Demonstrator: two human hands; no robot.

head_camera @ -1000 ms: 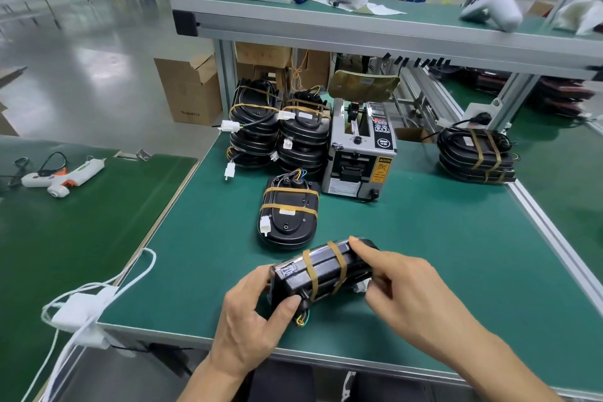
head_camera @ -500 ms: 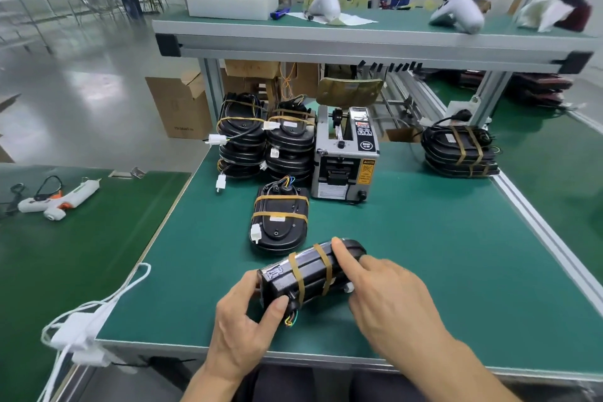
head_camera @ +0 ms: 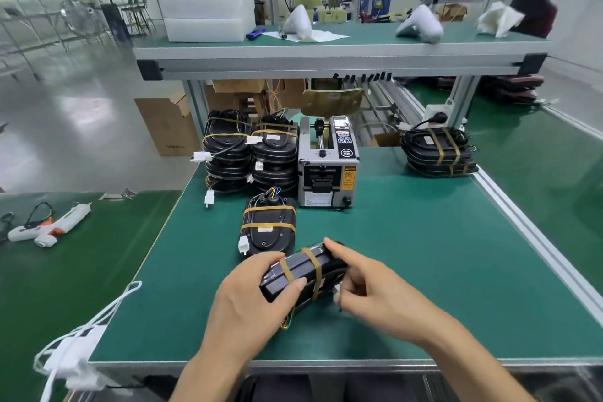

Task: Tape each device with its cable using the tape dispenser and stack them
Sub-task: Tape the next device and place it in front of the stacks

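A black device [head_camera: 301, 274] wrapped with two tan tape bands stands on its edge near the front of the green table [head_camera: 408, 254]. My left hand [head_camera: 251, 300] grips its near-left end, thumb on the top face. My right hand [head_camera: 368, 287] holds its right end, index finger stretched along the top edge. Coloured wires hang out below the device. Another taped device [head_camera: 269, 227] lies flat just behind it. The grey tape dispenser [head_camera: 328, 166] stands behind that. Two stacks of taped devices [head_camera: 249, 153] stand left of the dispenser.
A further stack of taped black devices [head_camera: 439, 152] sits at the table's back right. An upper shelf [head_camera: 326, 49] carries white foam trays and white housings. A glue gun [head_camera: 49, 227] lies on the left table. White cables [head_camera: 78, 346] hang at the front-left corner.
The view has tilted up a little. My hands have turned the taped device slightly, and my left thumb has slid further onto its top face.
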